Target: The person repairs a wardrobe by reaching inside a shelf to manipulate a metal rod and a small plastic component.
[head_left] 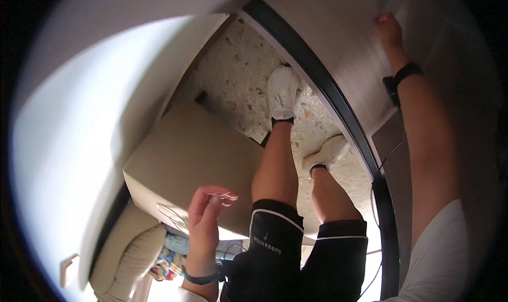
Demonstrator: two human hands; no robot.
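Observation:
My left hand [207,209] hangs in the air in front of a large beige box-like piece [196,154]. Its fingers bend loosely with the thumb beside them, and nothing shows in them. Far up on the right, my right hand [390,33] is raised against a broad grey-brown panel [344,48]. That hand looks balled, with its fingers mostly turned out of sight, so what they hold, if anything, is hidden. A dark strip [317,71] runs along the panel's edge.
My feet, in white shoes [283,90], stand on a speckled stone floor [233,64]. At lower left are a beige cushion [127,254] and a patterned cloth [168,262]. A thin dark cable [391,151] hangs beside the strip. A bright pale surface [69,143] fills the left.

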